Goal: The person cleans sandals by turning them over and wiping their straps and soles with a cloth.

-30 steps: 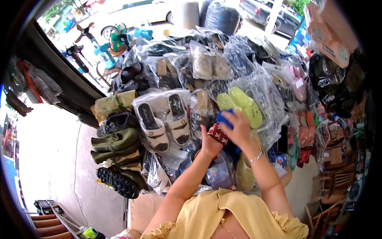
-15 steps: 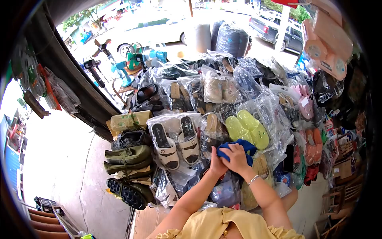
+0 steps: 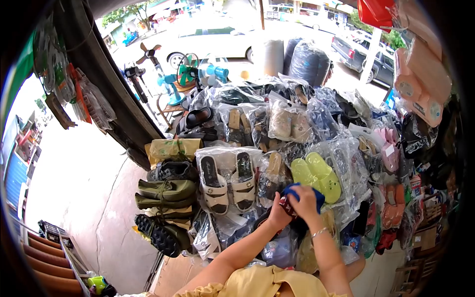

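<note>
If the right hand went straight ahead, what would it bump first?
Past the blue cloth it holds, the right hand would probably bump the lime-green slippers, though their depth is unclear.

Hands [image 3: 305, 202] holding blue cloth [image 3: 317, 196], near lime-green slippers [image 3: 327, 187].

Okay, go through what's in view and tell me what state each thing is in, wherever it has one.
Left hand: gripping red patterned item
Right hand: on blue cloth
Blue cloth: bunched
Red patterned item: mostly hidden
White sandals: bagged in clear plastic
Olive shoes: tied together
Green-bladed fan: can't tell whether on
</note>
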